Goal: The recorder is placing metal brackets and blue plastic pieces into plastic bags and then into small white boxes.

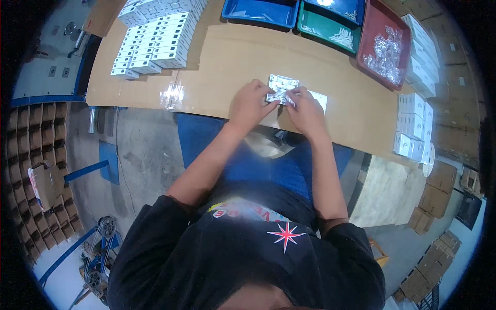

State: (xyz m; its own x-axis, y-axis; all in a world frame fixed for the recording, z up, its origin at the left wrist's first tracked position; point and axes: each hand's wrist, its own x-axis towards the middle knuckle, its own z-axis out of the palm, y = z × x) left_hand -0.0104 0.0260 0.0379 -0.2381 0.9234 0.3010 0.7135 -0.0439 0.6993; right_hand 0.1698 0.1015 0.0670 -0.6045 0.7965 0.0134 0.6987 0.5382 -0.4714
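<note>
Close to the table's front edge, my two hands meet over a small, flat, white square piece with grey markings (pixel 282 82). My left hand (pixel 250 105) pinches its left side between thumb and fingers. From the right, the fingers of my right hand (pixel 308 111) are closed over its lower right part, where small white bits show at the fingertips. Whether those bits are loose or belong to the square piece, I cannot tell. Partly under my right hand lies a plain white flat card or box (pixel 321 99).
Stacked white boxes (pixel 164 46) stand at the back left of the cardboard-covered table (pixel 212 67). Along the back are a blue tray (pixel 263 20), a green tray (pixel 316 36) with white parts and a red tray (pixel 369 64) holding clear plastic packets. More white boxes (pixel 411 121) line the right edge.
</note>
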